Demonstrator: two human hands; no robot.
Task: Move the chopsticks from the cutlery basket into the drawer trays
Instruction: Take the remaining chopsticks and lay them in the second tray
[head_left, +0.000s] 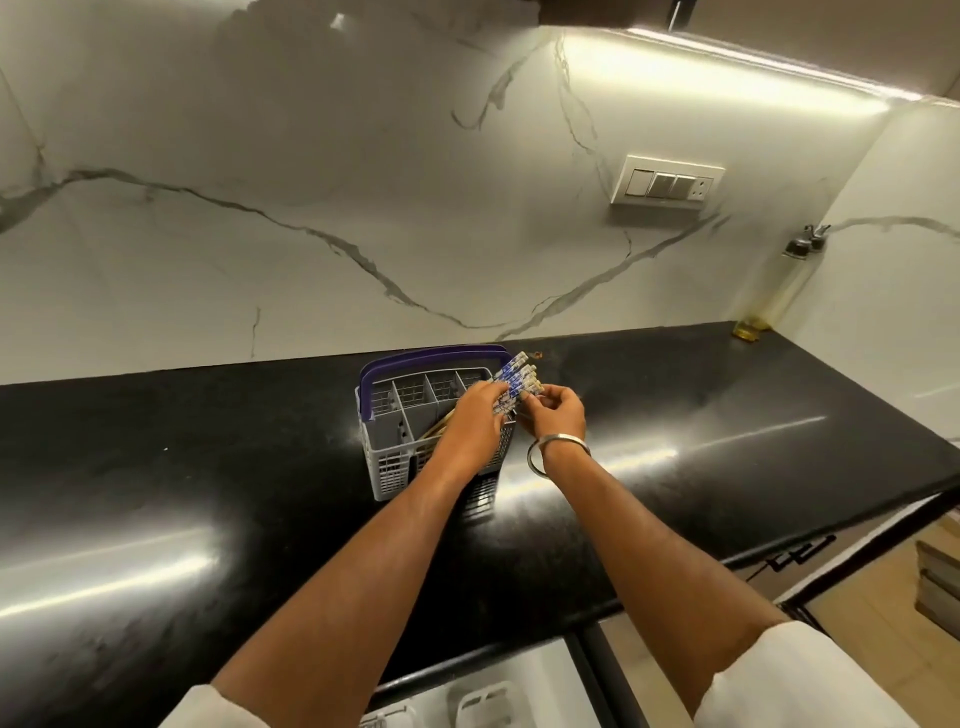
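Note:
A grey cutlery basket (393, 467) with a purple handle stands on the black countertop. Over its right end I hold a bundle of several blue-and-white patterned chopsticks (514, 379), their tops fanned up and to the right. My left hand (470, 421) grips the bundle from the left. My right hand (553, 410), with a metal bangle on the wrist, pinches it from the right. More wooden sticks (439, 423) lean inside the basket, partly hidden by my left hand. A white drawer tray (483, 701) shows at the bottom edge below the counter.
The glossy black countertop (675, 415) runs left to right against a marble wall. An oil bottle (779, 291) stands in the back right corner. A switch plate (667, 182) is on the wall. The counter's front edge (519, 644) overhangs the open drawer.

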